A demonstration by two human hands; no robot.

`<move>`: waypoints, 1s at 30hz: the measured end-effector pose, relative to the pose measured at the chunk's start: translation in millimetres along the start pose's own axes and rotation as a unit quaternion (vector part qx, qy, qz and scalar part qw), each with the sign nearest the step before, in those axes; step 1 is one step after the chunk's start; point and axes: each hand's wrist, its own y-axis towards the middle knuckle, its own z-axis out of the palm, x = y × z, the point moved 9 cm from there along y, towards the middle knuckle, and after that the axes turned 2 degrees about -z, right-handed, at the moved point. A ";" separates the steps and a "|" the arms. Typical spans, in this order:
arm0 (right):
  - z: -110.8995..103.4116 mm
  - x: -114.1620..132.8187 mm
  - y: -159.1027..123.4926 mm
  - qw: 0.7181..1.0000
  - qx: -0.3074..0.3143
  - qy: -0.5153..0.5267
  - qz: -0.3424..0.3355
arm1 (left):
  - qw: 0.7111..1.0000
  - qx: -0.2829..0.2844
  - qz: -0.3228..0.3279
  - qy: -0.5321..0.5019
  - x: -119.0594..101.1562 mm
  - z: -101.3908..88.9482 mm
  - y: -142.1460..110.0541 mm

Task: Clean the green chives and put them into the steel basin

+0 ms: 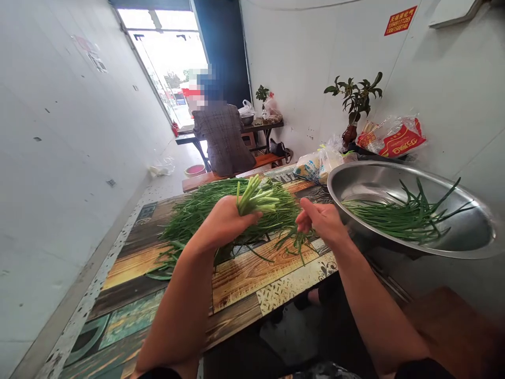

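A bunch of garlic chives [258, 197] is held in my left hand [229, 218], its pale cut ends pointing up and to the right. A large pile of green chives [197, 210] lies on the table beneath and behind that hand. My right hand [319, 218] is a short way to the right, apart from the bunch, with thumb and fingers curled together. What it pinches, if anything, is too small to make out. Just below it, loose green scraps [295, 241] lie on the table.
A wide steel basin [379, 173] holding chives [398, 216] stands right of my right hand. Behind it are plastic bags [321, 163], a potted plant [355, 102] and a red packet [404, 139]. The wood-patterned table [236, 279] runs under my hands. A person [223, 137] sits facing away beyond.
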 end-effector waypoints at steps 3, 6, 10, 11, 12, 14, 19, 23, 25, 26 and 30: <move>28.5 2.4 -4.3 0.996 0.076 -0.017 -0.036 | 1.000 0.007 0.003 -0.009 -1.6 1.8 0.6; 47.4 13.8 -7.2 0.990 0.087 0.019 -0.109 | 1.000 0.016 0.011 -0.014 -5.0 6.7 1.6; 30.2 16.2 2.3 0.991 -0.012 0.069 -0.111 | 0.999 0.032 0.013 0.004 -5.3 7.6 0.6; 18.5 14.8 5.3 0.990 -0.054 0.073 -0.107 | 0.999 0.032 0.009 0.009 -4.0 6.0 -0.1; 8.2 12.0 8.0 0.989 -0.086 0.068 -0.101 | 1.000 0.028 0.003 0.012 -2.0 3.3 -0.9; 1.9 0.2 14.5 0.994 -0.082 0.019 -0.075 | 1.000 -0.001 -0.016 0.005 2.5 -5.6 -2.8; 44.8 -38.0 18.2 0.948 0.101 -0.275 -0.127 | 0.997 -0.074 -0.010 -0.007 0.6 -22.0 -7.0; 66.1 -54.0 18.8 0.859 0.110 -0.462 -0.191 | 0.999 -0.045 0.011 0.009 -4.4 -17.2 -5.5; 67.5 -51.3 20.2 0.838 0.101 -0.496 -0.205 | 0.999 -0.039 0.015 0.031 -4.5 -15.8 -3.9; 66.9 -46.0 19.6 0.838 0.098 -0.491 -0.217 | 0.998 -0.043 0.015 0.043 -4.1 -16.0 -3.0; 58.5 -7.2 5.1 0.893 0.108 -0.346 -0.267 | 0.997 -0.043 0.022 0.064 -1.8 -9.2 2.1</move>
